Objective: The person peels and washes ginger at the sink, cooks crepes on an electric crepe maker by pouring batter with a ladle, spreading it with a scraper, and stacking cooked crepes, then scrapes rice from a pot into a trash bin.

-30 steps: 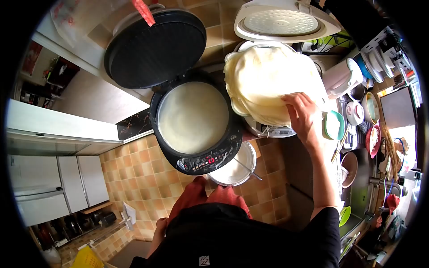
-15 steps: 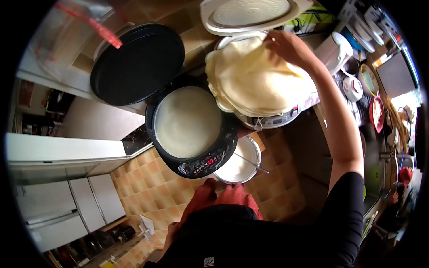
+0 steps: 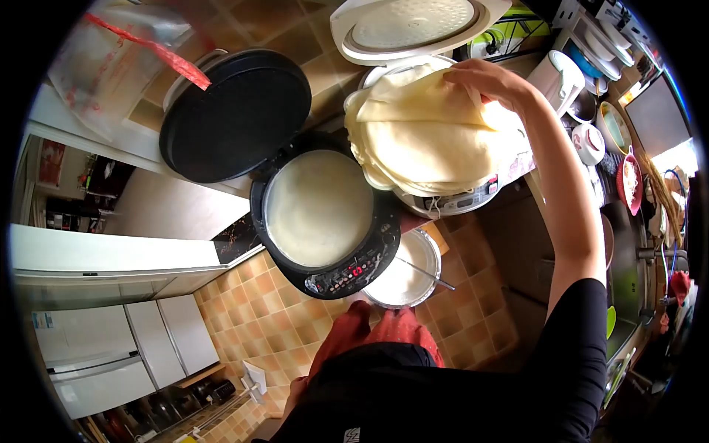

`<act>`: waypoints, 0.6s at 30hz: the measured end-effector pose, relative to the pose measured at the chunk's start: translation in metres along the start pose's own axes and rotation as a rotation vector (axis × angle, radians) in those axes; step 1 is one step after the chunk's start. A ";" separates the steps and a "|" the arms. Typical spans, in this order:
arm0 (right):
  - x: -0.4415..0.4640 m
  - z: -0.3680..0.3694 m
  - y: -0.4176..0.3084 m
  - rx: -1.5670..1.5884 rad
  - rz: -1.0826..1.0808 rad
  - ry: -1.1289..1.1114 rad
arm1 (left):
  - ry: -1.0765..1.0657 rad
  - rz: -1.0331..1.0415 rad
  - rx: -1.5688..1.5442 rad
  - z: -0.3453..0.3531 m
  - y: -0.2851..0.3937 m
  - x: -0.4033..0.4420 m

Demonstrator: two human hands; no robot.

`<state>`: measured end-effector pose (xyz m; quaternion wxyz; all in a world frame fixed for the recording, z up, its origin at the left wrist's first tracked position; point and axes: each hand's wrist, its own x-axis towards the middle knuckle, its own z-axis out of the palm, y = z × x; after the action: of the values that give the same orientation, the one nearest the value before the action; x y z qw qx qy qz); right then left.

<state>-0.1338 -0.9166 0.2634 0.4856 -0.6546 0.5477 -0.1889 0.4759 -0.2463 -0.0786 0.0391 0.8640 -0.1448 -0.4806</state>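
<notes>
thing in hand: a thin, round, pale yellow pancake [image 3: 417,151], on top of a tall, floppy stack of yellow pancakes [image 3: 375,176].
where it is: up on the open, round, white plastic rice cooker [image 3: 484,195], just beside the round black flat griddle [image 3: 385,235], which has a smooth, cream-coloured round layer of batter [image 3: 319,210] in it.
right grip: the bare right hand [image 3: 493,80] reaches over the far right side. its fingers bend over the pancake's edge and seem to pinch it.
left grip: the bare left hand [image 3: 298,387] is down beside the body, mostly hidden by a black top. i cannot tell if it is closed, or if it holds anything.
weight: one pancake should be very light. the whole stack looks heavier.
feel: soft and bendy, like a wet cloth. it should droop and fold easily, and may be a bit slippery or stick to the one below.
easy to break: likely yes. a hard tug on one small spot could tear it.
best place to hold: the loose edge, with flat fingers and a thumb. two spots far apart would spread the pull.
which way it points: it lies mostly flat, with the pinched edge toward the far right. a fold runs from side to side across it.
long axis: it is about round, so it has no real long way. the fold is its clearest line.
</notes>
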 end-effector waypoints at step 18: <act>-0.122 0.123 0.002 -0.608 -0.759 0.326 | 0.024 0.082 0.101 -0.002 0.015 0.023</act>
<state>-0.0794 -0.7538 0.2402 0.0788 -0.8810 0.3702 -0.2839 0.4857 -0.2670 -0.0936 0.0169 0.8640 -0.2035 -0.4603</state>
